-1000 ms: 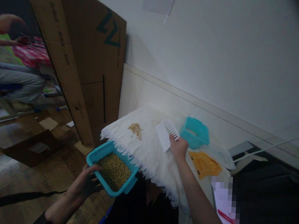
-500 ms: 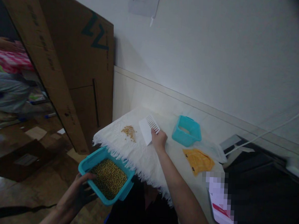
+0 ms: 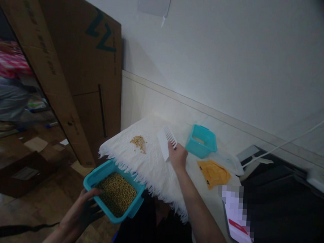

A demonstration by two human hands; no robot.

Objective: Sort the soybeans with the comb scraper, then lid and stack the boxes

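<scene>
- Compared with half a second earlier, the right hand and the white comb are seen shifted a little to the right, farther from the small pile of beans.
- The white comb is gripped at its near edge by the closed right hand, teeth pointing far; whether it touches the fringed white cloth can hardly be told.
- The teal tray, filled with beans, is clasped at its near left corner by the left hand and is held just below the cloth's near fringe.
- A second teal tray is set right of the comb, with an orange cloth near it.
- A cardboard box is leaned at far left.
</scene>
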